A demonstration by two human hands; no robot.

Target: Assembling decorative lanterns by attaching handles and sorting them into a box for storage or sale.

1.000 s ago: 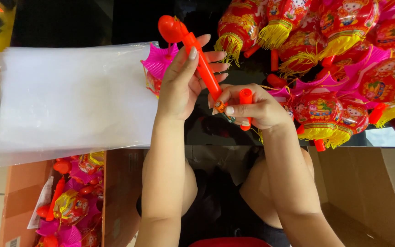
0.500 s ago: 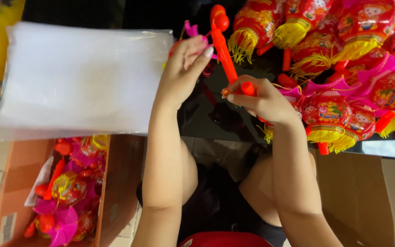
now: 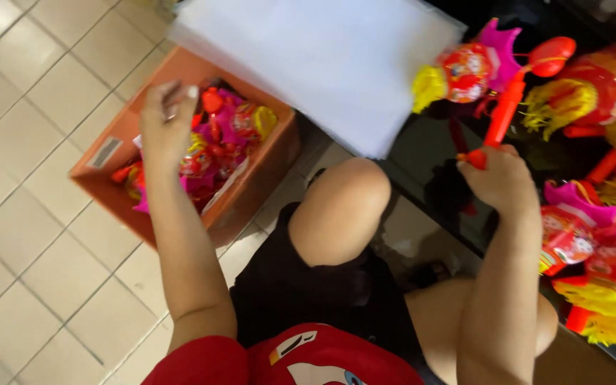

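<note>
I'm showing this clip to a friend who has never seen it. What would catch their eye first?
Probably the toy lantern, red with a yellow tassel and pink fin, hanging from the red stick that the right hand holds up over the dark table's edge. Next, the left hand reaching down over the orange box on the tiled floor, full of red and pink pieces. A heap of finished lanterns crowds the right side.

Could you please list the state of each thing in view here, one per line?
Left hand: open, fingers spread, over the cardboard box, holding nothing.
Right hand: closed around the red stick's lower end.
Red stick: held tilted, small lantern hanging from its top.
Small lantern: assembled, dangling.
Cardboard box: open, on the floor, part-filled with lantern parts.
Clear bags: stacked flat.
</note>
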